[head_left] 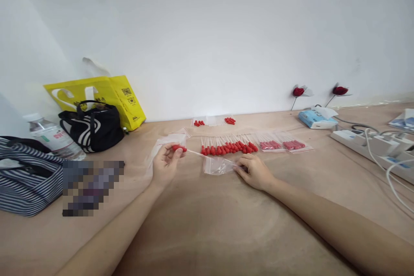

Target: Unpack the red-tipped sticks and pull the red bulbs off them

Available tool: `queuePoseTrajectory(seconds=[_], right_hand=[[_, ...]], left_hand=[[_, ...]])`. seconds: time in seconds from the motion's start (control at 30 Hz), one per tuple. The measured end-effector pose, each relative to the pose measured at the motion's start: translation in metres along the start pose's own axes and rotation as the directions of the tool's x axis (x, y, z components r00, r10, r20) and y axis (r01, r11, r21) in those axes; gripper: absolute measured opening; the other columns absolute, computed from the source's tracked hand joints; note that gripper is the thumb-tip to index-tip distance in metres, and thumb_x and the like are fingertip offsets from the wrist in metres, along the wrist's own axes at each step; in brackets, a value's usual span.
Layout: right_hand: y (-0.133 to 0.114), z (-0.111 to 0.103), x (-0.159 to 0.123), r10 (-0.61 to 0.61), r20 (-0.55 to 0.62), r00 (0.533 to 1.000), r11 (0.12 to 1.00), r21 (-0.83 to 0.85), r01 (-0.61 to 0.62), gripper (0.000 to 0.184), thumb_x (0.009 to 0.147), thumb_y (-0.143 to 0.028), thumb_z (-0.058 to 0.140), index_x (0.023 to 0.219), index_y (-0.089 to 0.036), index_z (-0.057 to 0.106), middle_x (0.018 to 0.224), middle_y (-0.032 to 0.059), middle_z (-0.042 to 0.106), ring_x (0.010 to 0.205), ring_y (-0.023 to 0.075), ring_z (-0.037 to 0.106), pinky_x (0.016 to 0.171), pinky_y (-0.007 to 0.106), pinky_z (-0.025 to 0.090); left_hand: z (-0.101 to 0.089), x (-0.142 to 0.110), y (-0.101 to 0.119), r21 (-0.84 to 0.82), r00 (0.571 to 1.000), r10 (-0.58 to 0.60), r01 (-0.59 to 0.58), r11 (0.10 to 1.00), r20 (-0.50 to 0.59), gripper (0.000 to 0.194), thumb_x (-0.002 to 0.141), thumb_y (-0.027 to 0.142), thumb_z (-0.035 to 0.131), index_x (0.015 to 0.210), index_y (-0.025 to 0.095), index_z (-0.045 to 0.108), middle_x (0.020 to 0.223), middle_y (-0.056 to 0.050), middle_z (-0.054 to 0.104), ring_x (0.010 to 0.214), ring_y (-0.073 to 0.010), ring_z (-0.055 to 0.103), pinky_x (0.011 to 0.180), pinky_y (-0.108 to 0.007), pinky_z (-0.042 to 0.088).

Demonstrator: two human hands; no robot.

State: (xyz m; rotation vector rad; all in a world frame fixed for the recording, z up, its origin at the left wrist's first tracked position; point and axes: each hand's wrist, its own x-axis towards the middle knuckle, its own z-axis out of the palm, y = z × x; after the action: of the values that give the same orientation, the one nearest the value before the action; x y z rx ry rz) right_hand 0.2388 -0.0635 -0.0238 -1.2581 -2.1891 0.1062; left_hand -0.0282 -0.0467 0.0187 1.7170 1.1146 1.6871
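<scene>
My left hand [165, 161] pinches a red-headed stick [180, 148] by its red end; its thin pale shaft points right, toward a small clear zip bag [218, 166]. Closed on the bag's right edge is my right hand [255, 170], low over the table. Whether the shaft's tip is inside the bag, I cannot tell. Just behind lies a row of similar red-headed sticks [226, 148], heads toward me. To their right are filled clear bags [293, 144] with red heads showing. More clear bags [174, 139] lie flat behind my left hand.
Red pieces [230, 120] lie by the wall. At left stand a yellow bag [131, 108], black bag [106, 125], water bottle [53, 138] and striped bag [35, 181]. At right are a tissue pack [315, 119], a power strip [352, 140] with cables, and two artificial roses [298, 91].
</scene>
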Motion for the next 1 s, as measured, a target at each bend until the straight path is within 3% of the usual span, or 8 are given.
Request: queuePoseTrajectory(seconds=[0.1, 0.2, 0.33, 0.43, 0.63, 0.77, 0.93, 1.0], right_hand=[[0.000, 0.000, 0.000, -0.006, 0.010, 1.000, 1.000, -0.001, 0.006, 0.016, 0.079, -0.025, 0.048, 0.067, -0.017, 0.055, 0.068, 0.0023, 0.055, 0.066, 0.0139, 0.050, 0.061, 0.025, 0.037], [-0.001, 0.000, 0.000, -0.015, 0.015, 1.000, 1.000, 0.016, 0.015, 0.014, 0.079, -0.026, 0.049, 0.074, -0.018, 0.058, 0.070, 0.0032, 0.056, 0.068, 0.0148, 0.051, 0.062, 0.027, 0.039], [-0.005, -0.004, -0.002, -0.096, -0.026, 0.995, 0.991, 0.086, 0.098, 0.029, 0.078, -0.029, 0.053, 0.105, -0.020, 0.056, 0.092, 0.0067, 0.060, 0.083, 0.0172, 0.054, 0.073, 0.030, 0.041], [-0.010, -0.009, -0.004, -0.185, 0.014, 0.983, 0.979, 0.092, 0.183, 0.041, 0.077, -0.033, 0.053, 0.117, -0.022, 0.049, 0.108, 0.0079, 0.057, 0.096, 0.0191, 0.052, 0.083, 0.034, 0.039], [-0.013, -0.009, -0.006, -0.207, 0.117, 0.971, 0.976, 0.095, 0.196, 0.046, 0.080, -0.033, 0.050, 0.123, -0.020, 0.043, 0.112, 0.0097, 0.057, 0.100, 0.0204, 0.053, 0.083, 0.036, 0.040], [-0.012, -0.008, -0.005, -0.201, 0.121, 0.972, 0.976, 0.106, 0.188, 0.044, 0.079, -0.033, 0.050, 0.120, -0.018, 0.045, 0.112, 0.0104, 0.057, 0.100, 0.0212, 0.053, 0.084, 0.036, 0.040], [-0.014, -0.009, -0.005, -0.182, 0.132, 0.974, 0.980, 0.108, 0.169, 0.036, 0.079, -0.031, 0.051, 0.112, -0.017, 0.047, 0.106, 0.0092, 0.059, 0.098, 0.0201, 0.054, 0.083, 0.035, 0.040], [-0.014, -0.009, -0.005, -0.162, 0.138, 0.977, 0.984, 0.101, 0.149, 0.031, 0.079, -0.031, 0.051, 0.106, -0.017, 0.047, 0.101, 0.0089, 0.060, 0.094, 0.0197, 0.055, 0.081, 0.034, 0.040]], left_hand=[[0.003, 0.009, 0.001, 0.151, 0.981, 0.192, -0.186, 0.971, -0.025, 0.025, 0.074, 0.033, 0.058, 0.093, 0.017, 0.055, 0.087, -0.004, 0.064, 0.081, -0.0149, 0.062, 0.076, -0.031, 0.052], [0.012, 0.022, -0.002, 0.341, 0.936, 0.322, -0.352, 0.872, 0.143, 0.020, 0.077, 0.031, 0.053, 0.092, 0.019, 0.059, 0.090, -0.003, 0.065, 0.085, -0.0149, 0.061, 0.082, -0.030, 0.049], [0.030, 0.038, -0.014, 0.362, 0.824, 0.357, -0.526, 0.769, 0.440, 0.021, 0.082, 0.026, 0.046, 0.093, 0.020, 0.062, 0.097, -0.005, 0.065, 0.091, -0.0147, 0.059, 0.084, -0.029, 0.047], [0.046, 0.044, -0.025, 0.371, 0.768, 0.340, -0.583, 0.723, 0.544, 0.022, 0.083, 0.023, 0.044, 0.092, 0.020, 0.064, 0.097, -0.007, 0.065, 0.091, -0.0156, 0.059, 0.085, -0.031, 0.045], [0.064, 0.044, -0.031, 0.447, 0.730, 0.237, -0.606, 0.658, 0.641, 0.019, 0.079, 0.017, 0.049, 0.090, 0.020, 0.065, 0.090, -0.005, 0.066, 0.085, -0.0156, 0.060, 0.081, -0.030, 0.045], [0.066, 0.046, -0.028, 0.491, 0.737, 0.157, -0.578, 0.652, 0.657, 0.023, 0.077, 0.016, 0.050, 0.093, 0.020, 0.064, 0.092, -0.005, 0.067, 0.087, -0.0184, 0.060, 0.082, -0.033, 0.044], [0.061, 0.042, -0.019, 0.428, 0.744, 0.041, -0.429, 0.796, 0.667, 0.035, 0.078, 0.020, 0.046, 0.111, 0.019, 0.055, 0.107, -0.006, 0.062, 0.099, -0.0193, 0.057, 0.087, -0.033, 0.042], [0.057, 0.034, -0.015, 0.397, 0.782, 0.034, -0.353, 0.847, 0.622, 0.036, 0.079, 0.024, 0.046, 0.113, 0.018, 0.053, 0.111, -0.007, 0.060, 0.101, -0.0188, 0.055, 0.089, -0.033, 0.042]])
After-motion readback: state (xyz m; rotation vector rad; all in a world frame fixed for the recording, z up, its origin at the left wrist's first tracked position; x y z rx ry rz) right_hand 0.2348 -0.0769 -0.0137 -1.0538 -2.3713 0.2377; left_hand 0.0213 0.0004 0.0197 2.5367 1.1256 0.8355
